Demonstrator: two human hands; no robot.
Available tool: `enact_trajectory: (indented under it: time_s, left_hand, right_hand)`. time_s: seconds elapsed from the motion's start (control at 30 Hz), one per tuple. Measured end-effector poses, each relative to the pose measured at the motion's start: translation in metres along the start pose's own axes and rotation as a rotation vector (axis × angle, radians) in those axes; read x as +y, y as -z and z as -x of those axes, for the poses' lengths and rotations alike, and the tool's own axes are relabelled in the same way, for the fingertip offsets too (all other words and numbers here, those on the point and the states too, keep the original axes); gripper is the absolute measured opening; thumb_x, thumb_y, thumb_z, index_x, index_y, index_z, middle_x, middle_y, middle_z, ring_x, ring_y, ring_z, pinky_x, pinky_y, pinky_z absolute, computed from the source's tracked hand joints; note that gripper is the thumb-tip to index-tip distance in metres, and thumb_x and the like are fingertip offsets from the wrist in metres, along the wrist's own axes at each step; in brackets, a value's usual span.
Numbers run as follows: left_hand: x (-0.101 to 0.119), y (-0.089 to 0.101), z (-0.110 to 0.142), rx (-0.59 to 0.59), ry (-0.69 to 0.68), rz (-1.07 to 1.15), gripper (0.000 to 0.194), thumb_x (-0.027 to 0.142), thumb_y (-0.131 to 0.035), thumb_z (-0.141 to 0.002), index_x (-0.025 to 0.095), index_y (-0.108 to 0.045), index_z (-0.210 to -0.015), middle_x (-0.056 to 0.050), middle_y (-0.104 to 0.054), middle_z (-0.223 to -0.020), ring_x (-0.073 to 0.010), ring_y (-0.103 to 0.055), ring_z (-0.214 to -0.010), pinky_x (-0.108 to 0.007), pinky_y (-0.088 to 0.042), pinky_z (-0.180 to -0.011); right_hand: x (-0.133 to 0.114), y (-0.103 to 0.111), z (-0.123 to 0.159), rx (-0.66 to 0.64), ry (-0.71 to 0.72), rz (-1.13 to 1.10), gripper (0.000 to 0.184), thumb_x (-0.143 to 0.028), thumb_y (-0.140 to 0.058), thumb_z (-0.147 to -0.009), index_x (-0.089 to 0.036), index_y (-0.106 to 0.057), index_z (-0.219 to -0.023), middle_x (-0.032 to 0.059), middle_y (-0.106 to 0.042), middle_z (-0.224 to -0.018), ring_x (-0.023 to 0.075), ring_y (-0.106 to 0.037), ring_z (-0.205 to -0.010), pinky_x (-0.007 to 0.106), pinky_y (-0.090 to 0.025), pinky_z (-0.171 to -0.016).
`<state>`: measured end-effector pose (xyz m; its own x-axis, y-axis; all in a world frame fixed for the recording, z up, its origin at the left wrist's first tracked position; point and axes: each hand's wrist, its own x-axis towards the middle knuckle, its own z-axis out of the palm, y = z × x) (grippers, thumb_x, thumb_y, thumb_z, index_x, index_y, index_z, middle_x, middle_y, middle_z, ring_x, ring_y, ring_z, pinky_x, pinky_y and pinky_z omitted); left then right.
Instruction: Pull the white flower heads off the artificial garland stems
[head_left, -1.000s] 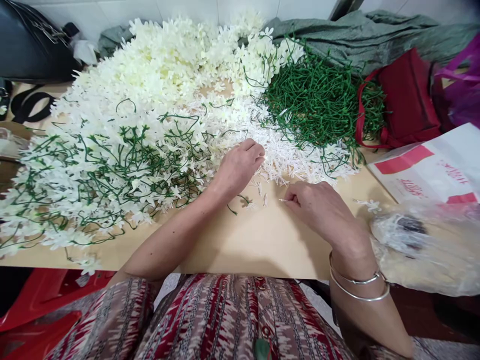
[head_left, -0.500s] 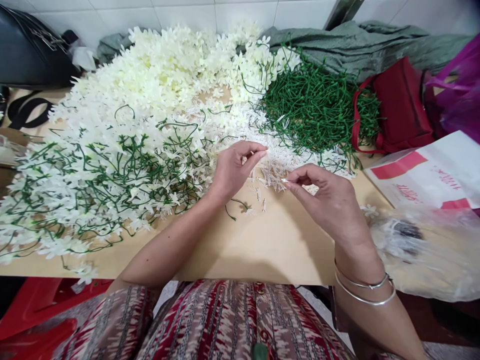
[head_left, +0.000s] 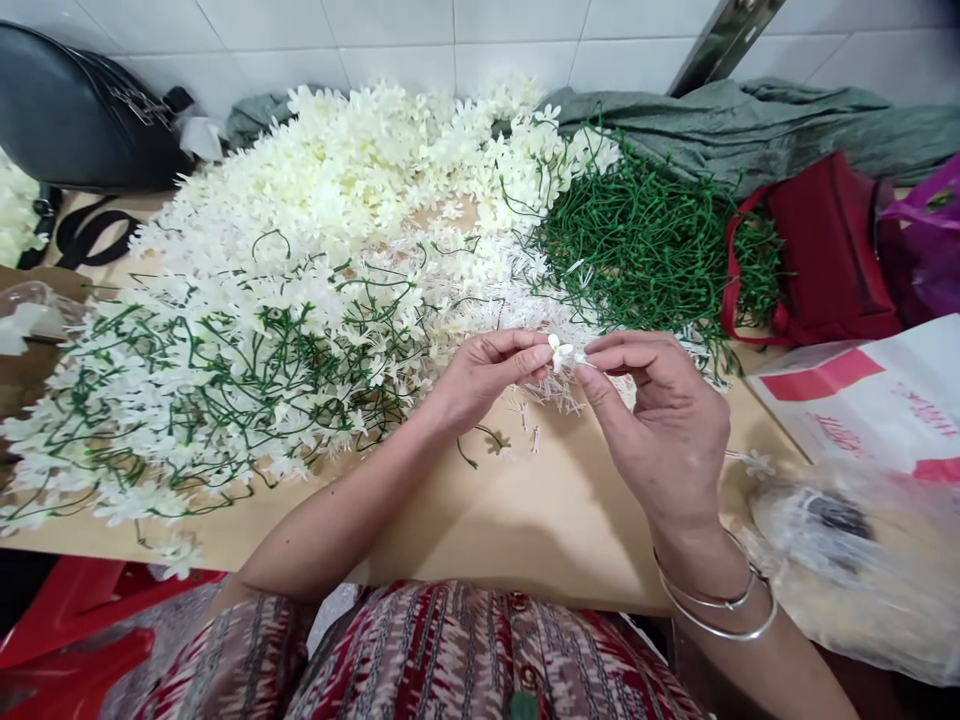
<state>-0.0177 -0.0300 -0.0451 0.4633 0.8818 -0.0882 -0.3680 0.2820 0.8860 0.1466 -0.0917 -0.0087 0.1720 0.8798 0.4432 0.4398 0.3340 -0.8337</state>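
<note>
White plastic, a small flower point(head_left: 559, 352) sits pinched between the fingertips of both hands, raised just above the tan table point(head_left: 525, 500). The left hand point(head_left: 484, 375) closes thumb and forefinger on the flower's left side; the right hand point(head_left: 660, 420) closes thumb and forefinger on a thin pale piece at the flower's right side, too small to make out clearly. Two silver bangles point(head_left: 720, 610) ring the right wrist. Just behind the flower lies a heap of loose white flower pieces point(head_left: 555, 310), spread thin on the table. Left of the flower, a wide mass of white blossoms on green stems point(head_left: 225, 370) covers much of the table, and behind that a denser mound of cream blossoms point(head_left: 360, 170) rises toward the tiled wall. Right and behind the flower sits a tangle of bare green stems point(head_left: 645, 240), with a red bag point(head_left: 817, 250) beyond it. A clear plastic bag point(head_left: 847, 560) lies near the right wrist.
</note>
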Motion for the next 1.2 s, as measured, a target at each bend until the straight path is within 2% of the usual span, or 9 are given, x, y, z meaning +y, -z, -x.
enact_trajectory:
  time_s: [0.07, 0.23, 0.4, 0.47, 0.63, 0.93, 1.1, 1.2]
  left_hand:
    - [0.0, -0.001, 0.0, -0.014, -0.026, -0.003, 0.028, 0.046, -0.089, -0.078, 0.021, -0.081, -0.087, 0.001, -0.071, -0.075, -0.0094, -0.058, -0.069, -0.026, -0.045, -0.072]
    - [-0.001, -0.005, 0.002, -0.04, -0.056, -0.015, 0.027, 0.041, -0.09, -0.078, 0.021, -0.079, -0.092, 0.0, -0.075, -0.081, -0.0107, -0.066, -0.075, -0.026, -0.05, -0.076]
    - [0.003, -0.012, 0.004, -0.038, -0.09, -0.132, 0.038, 0.05, -0.086, -0.08, 0.02, -0.077, -0.103, -0.003, -0.077, -0.091, -0.0137, -0.071, -0.082, -0.026, -0.052, -0.075]
    - [0.003, -0.015, 0.005, -0.019, -0.1, -0.16, 0.039, 0.049, -0.088, -0.078, 0.02, -0.077, -0.101, -0.003, -0.078, -0.09, -0.0138, -0.071, -0.081, -0.026, -0.053, -0.076]
    - [0.001, -0.015, 0.003, 0.069, -0.077, -0.213, 0.036, 0.05, -0.086, -0.078, 0.018, -0.075, -0.089, -0.001, -0.076, -0.078, -0.0125, -0.07, -0.071, -0.025, -0.051, -0.069]
    - [-0.006, -0.009, 0.002, 0.099, -0.087, -0.303, 0.039, 0.053, -0.082, -0.081, 0.017, -0.07, -0.082, -0.001, -0.074, -0.07, -0.0104, -0.067, -0.064, -0.022, -0.049, -0.063]
    - [-0.006, -0.006, 0.001, 0.176, -0.131, -0.314, 0.04, 0.055, -0.082, -0.081, 0.017, -0.068, -0.084, -0.001, -0.073, -0.072, -0.0111, -0.068, -0.067, -0.023, -0.049, -0.064]
    - [-0.003, -0.007, 0.001, 0.214, -0.133, -0.29, 0.038, 0.053, -0.084, -0.081, 0.018, -0.068, -0.085, 0.0, -0.072, -0.074, -0.0127, -0.071, -0.073, -0.024, -0.05, -0.068]
  right_hand:
    - [0.003, -0.004, 0.002, 0.016, -0.021, -0.046, 0.005, -0.024, -0.073, -0.091, -0.025, -0.069, -0.089, 0.0044, -0.072, -0.096, 0.0237, -0.07, -0.099, 0.044, -0.055, -0.09]
    - [0.009, -0.01, 0.005, 0.08, -0.099, -0.143, 0.007, -0.023, -0.074, -0.09, -0.025, -0.068, -0.088, 0.0017, -0.072, -0.088, 0.0201, -0.07, -0.088, 0.038, -0.056, -0.082]
    - [0.015, -0.012, 0.008, 0.171, -0.032, -0.147, 0.01, -0.017, -0.075, -0.087, -0.023, -0.067, -0.087, 0.0008, -0.07, -0.086, 0.018, -0.069, -0.087, 0.037, -0.055, -0.084]
    - [0.017, -0.012, 0.009, 0.188, -0.02, -0.154, 0.01, -0.016, -0.075, -0.087, -0.023, -0.068, -0.088, 0.0005, -0.071, -0.087, 0.0173, -0.07, -0.087, 0.036, -0.055, -0.084]
    - [0.021, -0.013, 0.01, 0.157, -0.083, -0.193, 0.01, -0.018, -0.075, -0.086, -0.023, -0.067, -0.085, 0.0004, -0.071, -0.086, 0.0173, -0.069, -0.086, 0.035, -0.056, -0.081]
    - [0.025, -0.016, 0.01, 0.101, -0.172, -0.279, 0.012, -0.017, -0.077, -0.084, -0.024, -0.067, -0.082, -0.0013, -0.069, -0.081, 0.0148, -0.067, -0.078, 0.03, -0.054, -0.072]
    - [0.034, -0.011, 0.01, 0.108, -0.207, -0.178, 0.009, -0.026, -0.075, -0.088, -0.023, -0.066, -0.088, -0.0005, -0.067, -0.082, 0.0155, -0.064, -0.075, 0.033, -0.053, -0.073]
    - [0.037, -0.007, 0.008, 0.139, -0.112, -0.01, 0.009, -0.027, -0.072, -0.09, -0.022, -0.069, -0.097, 0.0038, -0.068, -0.096, 0.0192, -0.065, -0.089, 0.038, -0.054, -0.081]
